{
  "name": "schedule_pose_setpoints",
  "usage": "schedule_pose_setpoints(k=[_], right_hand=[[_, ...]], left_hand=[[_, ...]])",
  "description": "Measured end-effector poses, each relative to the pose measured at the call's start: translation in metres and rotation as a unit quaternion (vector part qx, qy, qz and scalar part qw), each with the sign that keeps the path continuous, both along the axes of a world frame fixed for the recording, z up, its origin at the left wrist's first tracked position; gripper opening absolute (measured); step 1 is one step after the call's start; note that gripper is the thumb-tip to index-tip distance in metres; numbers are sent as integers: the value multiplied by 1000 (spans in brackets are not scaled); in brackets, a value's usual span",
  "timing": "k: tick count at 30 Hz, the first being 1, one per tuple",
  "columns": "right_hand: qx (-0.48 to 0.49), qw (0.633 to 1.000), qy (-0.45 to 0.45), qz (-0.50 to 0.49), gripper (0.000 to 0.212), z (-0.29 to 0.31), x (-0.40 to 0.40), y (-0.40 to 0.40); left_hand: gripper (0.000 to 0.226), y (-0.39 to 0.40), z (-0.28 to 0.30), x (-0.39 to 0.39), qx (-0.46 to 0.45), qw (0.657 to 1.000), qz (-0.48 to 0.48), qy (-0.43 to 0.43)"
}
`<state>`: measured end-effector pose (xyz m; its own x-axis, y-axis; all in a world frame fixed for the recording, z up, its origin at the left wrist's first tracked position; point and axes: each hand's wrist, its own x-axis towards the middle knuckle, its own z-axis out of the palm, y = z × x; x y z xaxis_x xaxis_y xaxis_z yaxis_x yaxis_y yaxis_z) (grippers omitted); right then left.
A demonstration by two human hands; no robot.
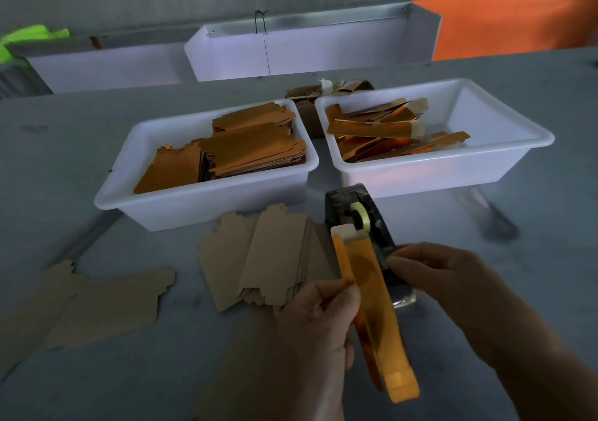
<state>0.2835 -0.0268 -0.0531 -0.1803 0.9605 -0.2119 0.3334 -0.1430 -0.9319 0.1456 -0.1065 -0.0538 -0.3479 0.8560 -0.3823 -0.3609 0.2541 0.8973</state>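
My left hand [318, 320] grips a long folded orange card box [372, 297] near its middle, holding it slanted above the table. The box's far end has a white flap. Behind it stands a black tape dispenser [359, 223] with a yellowish roll. My right hand [433, 278] reaches to the dispenser's near end, fingers curled at the cutter; whether it pinches tape I cannot tell. A stack of flat brown card blanks [268, 259] lies left of the dispenser.
Two white plastic tubs sit behind: the left tub [207, 200] holds stacked flat orange blanks, the right tub [446, 168] holds folded orange boxes. More brown blanks [97, 304] lie at the near left. A dark tool [488, 213] lies at right. White trays line the table's back.
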Motion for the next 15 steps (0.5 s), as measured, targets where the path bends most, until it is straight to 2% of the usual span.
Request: schedule_pose_setpoints(k=[6, 11, 15], right_hand=[[11, 1000, -1, 24, 9, 6, -8, -3], [7, 1000, 20, -6, 8, 0, -12, -5], [-60, 979, 195, -32, 20, 0, -11, -13]], left_hand=[[13, 5, 3, 8, 40, 999, 4, 20], [14, 4, 6, 10, 55, 996, -12, 64], [15, 5, 7, 9, 48, 997, -14, 56]])
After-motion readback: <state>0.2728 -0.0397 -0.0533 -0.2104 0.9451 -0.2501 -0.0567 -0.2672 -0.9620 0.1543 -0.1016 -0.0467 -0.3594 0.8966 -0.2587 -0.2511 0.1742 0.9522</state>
